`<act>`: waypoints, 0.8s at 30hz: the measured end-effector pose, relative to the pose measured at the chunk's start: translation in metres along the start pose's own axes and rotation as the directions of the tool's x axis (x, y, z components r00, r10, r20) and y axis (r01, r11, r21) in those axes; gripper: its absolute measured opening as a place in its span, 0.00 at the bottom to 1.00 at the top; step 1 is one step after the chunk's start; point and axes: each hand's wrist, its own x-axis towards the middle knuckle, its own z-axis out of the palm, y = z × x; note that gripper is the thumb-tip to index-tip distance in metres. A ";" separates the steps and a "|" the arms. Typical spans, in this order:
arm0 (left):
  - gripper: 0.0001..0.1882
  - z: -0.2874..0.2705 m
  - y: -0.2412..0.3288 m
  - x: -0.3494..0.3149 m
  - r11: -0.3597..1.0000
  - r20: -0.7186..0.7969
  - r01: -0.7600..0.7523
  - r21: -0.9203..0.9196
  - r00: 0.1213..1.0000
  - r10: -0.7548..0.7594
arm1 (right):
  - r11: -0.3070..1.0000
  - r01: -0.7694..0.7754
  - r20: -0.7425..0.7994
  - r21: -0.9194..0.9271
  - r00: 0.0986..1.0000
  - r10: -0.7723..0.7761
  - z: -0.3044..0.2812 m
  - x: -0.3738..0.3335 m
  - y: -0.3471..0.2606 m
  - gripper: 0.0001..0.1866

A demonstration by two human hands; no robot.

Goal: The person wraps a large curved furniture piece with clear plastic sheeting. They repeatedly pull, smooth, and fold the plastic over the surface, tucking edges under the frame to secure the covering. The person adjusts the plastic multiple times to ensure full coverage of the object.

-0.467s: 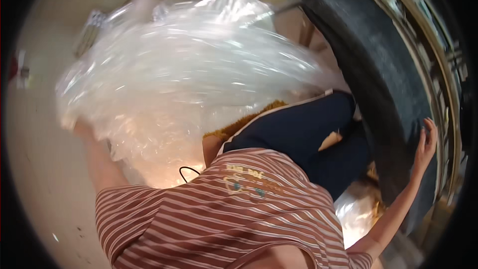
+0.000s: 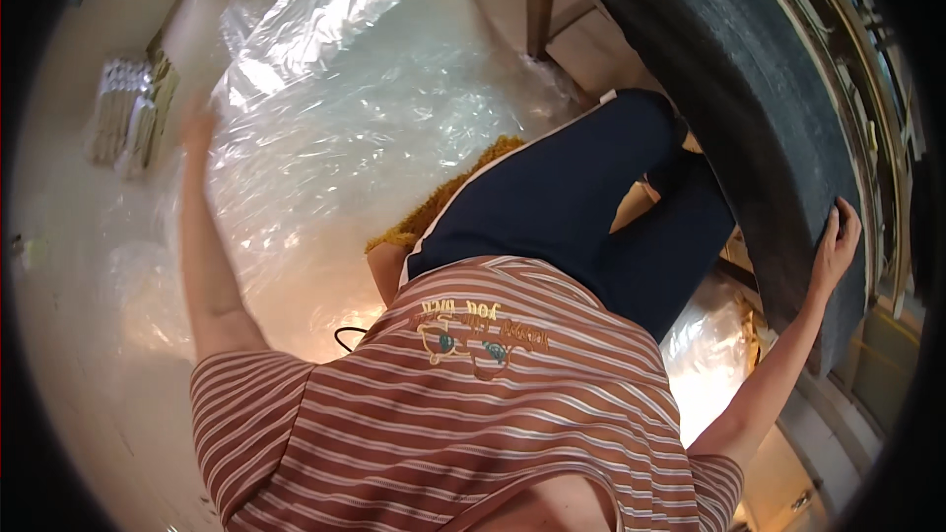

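A large heap of clear plastic sheeting (image 2: 365,128) spreads to my left, crumpled and shiny. Over its left edge is my left hand (image 2: 200,126), smeared by motion. Its fingers do not show well enough to tell whether they touch or grip the plastic. On the right, my right hand (image 2: 838,244) rests at the outer edge of a long dark cloth-covered surface (image 2: 759,108). Its fingers are stretched out and slightly apart, with nothing held in them.
Bundles of flat strips (image 2: 128,118) lie on the pale floor (image 2: 79,266) at the left. Beneath me is a seat with a mustard fluffy cover (image 2: 434,202). A brown wooden leg (image 2: 539,5) stands beyond the plastic. Long rails (image 2: 833,49) line the far right.
My left hand has moved forward. The plastic sheeting, billowing and blurred before, now lies lower and flatter, uncovering the strip bundles. My right hand stays at the dark cloth.
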 end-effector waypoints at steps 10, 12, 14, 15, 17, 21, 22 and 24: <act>0.34 0.260 0.207 -0.177 0.942 0.767 -0.304 0.142 0.636 0.090 | 0.991 0.072 0.066 -0.114 0.996 -0.064 0.016 0.009 0.013 0.12; 0.34 0.268 0.108 -0.238 0.884 0.915 -0.394 0.254 0.394 -0.088 | 0.972 0.101 0.073 -0.214 0.993 -0.087 0.015 0.009 0.005 0.12; 0.32 0.243 0.045 -0.261 0.839 0.956 -0.464 0.284 0.209 -0.208 | 0.958 0.086 0.030 -0.273 0.996 -0.081 0.011 -0.006 0.008 0.12; 0.31 0.231 0.022 -0.264 0.830 0.959 -0.481 0.282 0.156 -0.235 | 0.967 0.033 -0.013 -0.253 0.999 -0.038 0.011 -0.014 0.009 0.12; 0.29 0.215 0.002 -0.255 0.827 0.963 -0.495 0.265 0.086 -0.257 | 0.963 -0.091 -0.111 -0.254 0.992 0.065 0.010 -0.026 -0.017 0.12; 0.26 0.208 -0.002 -0.257 0.882 0.972 -0.415 0.223 0.023 -0.235 | 0.963 0.023 -0.207 -0.268 0.975 -0.080 0.012 -0.017 -0.020 0.11; 0.25 0.210 0.007 -0.256 0.892 0.977 -0.406 0.198 0.004 -0.215 | 0.975 -0.052 -0.257 -0.215 0.966 -0.005 0.007 -0.029 -0.034 0.11; 0.24 0.212 0.030 -0.243 0.905 0.985 -0.397 0.153 -0.014 -0.172 | 0.979 -0.106 -0.365 -0.174 0.930 0.036 -0.010 -0.051 -0.031 0.07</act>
